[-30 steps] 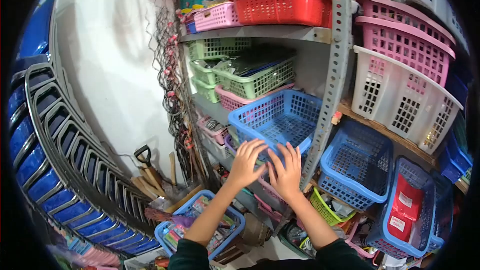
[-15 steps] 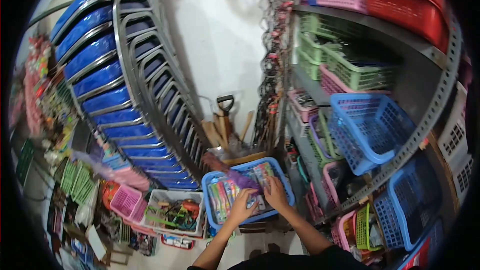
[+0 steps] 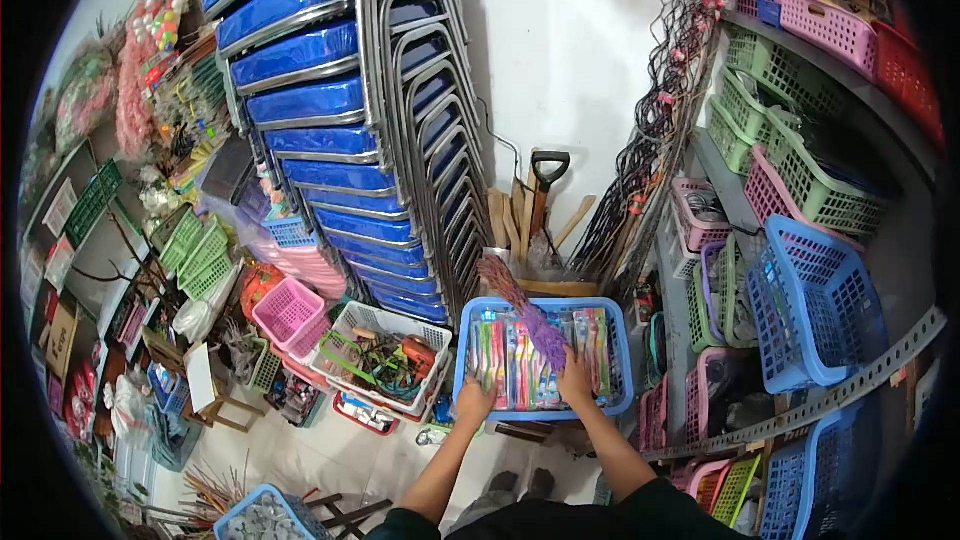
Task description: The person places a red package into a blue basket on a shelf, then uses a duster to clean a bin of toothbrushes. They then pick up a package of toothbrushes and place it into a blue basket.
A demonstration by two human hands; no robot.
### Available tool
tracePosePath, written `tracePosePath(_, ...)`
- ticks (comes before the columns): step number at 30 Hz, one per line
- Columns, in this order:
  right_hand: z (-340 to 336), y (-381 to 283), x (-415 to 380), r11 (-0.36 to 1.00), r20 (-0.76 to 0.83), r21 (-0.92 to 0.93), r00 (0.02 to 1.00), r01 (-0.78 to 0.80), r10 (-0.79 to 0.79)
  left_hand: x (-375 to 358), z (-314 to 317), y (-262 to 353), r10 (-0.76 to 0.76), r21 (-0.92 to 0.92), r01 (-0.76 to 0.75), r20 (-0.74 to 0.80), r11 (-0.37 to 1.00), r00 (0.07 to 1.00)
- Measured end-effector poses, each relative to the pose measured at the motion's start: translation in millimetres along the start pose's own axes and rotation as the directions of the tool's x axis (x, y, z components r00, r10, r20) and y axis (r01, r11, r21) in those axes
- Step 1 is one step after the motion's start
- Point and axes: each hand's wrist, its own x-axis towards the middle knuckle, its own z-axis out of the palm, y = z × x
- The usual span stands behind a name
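Note:
A blue plastic basket (image 3: 626, 340) in front of me holds several rows of packaged toothbrushes (image 3: 490, 352) in mixed colours. Across them lies a purple bunch (image 3: 543, 332) with a reddish-brown, twig-like far end, apparently dried or artificial stems. At the near left corner, my left hand (image 3: 474, 400) is closed around the basket's rim. My right hand (image 3: 575, 383) reaches over the near rim, fingers stretched forward over the packs beside the near end of the purple bunch.
A white basket of tools and cords (image 3: 385, 355) stands just left, beside a pink basket (image 3: 290, 312). Stacked blue chairs (image 3: 330, 145) rise behind it. Wooden handles and a black-gripped shovel (image 3: 548, 170) lean on the wall. A shelf with blue baskets (image 3: 810, 310) borders the right.
My hands have moved apart from the middle of the toothbrushes towards the near side, the left to the rim. The view has swung left and levelled.

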Motion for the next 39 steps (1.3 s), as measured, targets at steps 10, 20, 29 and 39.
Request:
tracePosePath(10, -2, -1, -1, 0.992, 0.01, 0.122, 1.0, -0.028, 0.027, 33, 20, -16, -0.017, -0.021, 0.016, -0.049, 1.0, 0.999)
tracePosePath(20, -15, 0, 13, 0.998, -0.132, 0.032, 0.99, 0.048, -0.044, 27, -5, -3, 0.07, -0.893, 0.221, 0.269, 0.391, 0.961)
tracePosePath(29, -134, -56, 24, 0.884, -0.438, 0.208, 0.848, 0.418, -0.298, 31, -92, 36, 0.389, -0.982, 0.155, 0.1, -0.112, 0.916)
tracePosePath(39, -189, -50, 2, 0.566, -0.363, -0.096, 0.5, 0.819, -0.786, 20, -170, 77, 0.559, -0.866, 0.339, 0.084, -0.369, 0.825)
